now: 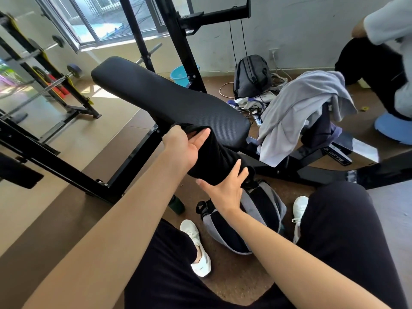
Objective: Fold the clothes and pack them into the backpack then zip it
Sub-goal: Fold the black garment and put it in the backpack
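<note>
Left hand (pixel 182 144) curled round the upper end of a rolled black garment (pixel 217 158), thumb laid along the cloth, fingers tucked behind it. Right hand (pixel 225 186) cupped under the lower end of the same roll, fingers spread and wrapped up onto the fabric. Garment slanting down from the left hand to the right, its lower end just above the top of a grey-and-black backpack (pixel 252 217), which stands on the floor right below the right hand, between two white shoes (pixel 197 248). Cannot tell whether the backpack's zip is undone. Just beyond the left hand, a black padded bench (pixel 160 94), the upper end of the garment close against its near edge. Beyond and to the right of the right hand, a light grey garment (pixel 301 108) draped over part of the bench frame. Farther back, a dark drawstring bag (pixel 253 76) by the wall among loose cables, a blue bucket (pixel 180 74) behind the bench. At far right, another person's dark trousers (pixel 374 63).
</note>
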